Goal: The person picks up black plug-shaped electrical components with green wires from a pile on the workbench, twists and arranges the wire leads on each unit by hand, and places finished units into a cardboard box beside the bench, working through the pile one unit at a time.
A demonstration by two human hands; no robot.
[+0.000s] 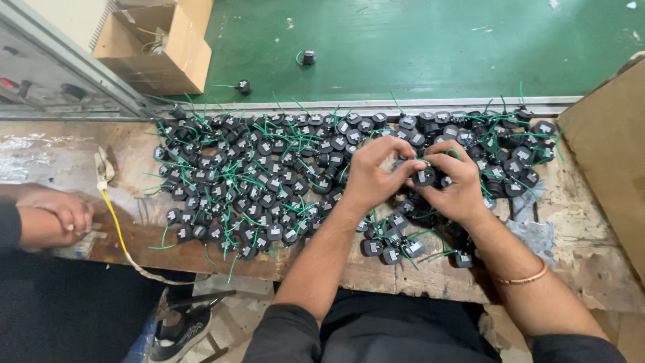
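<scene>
Both my hands meet over the middle of a worn wooden bench (60, 161). My left hand (373, 176) and my right hand (458, 185) pinch one small black round part with a green wire (423, 177) between their fingertips. Around them lies a wide heap of the same black parts with green wires (248, 178), spread from the left of the bench to its right end. Several more of these parts (393, 247) lie just below my wrists. A copper-coloured bangle (525, 277) sits on my right forearm.
Another person's hands (57, 214) rest on the bench's left edge, by a yellow cord (115, 222). An open cardboard box (158, 44) stands on the green floor (416, 40), where two stray parts (307, 57) lie. Brown cardboard (608, 154) borders the right. A grey machine panel (47, 74) is top left.
</scene>
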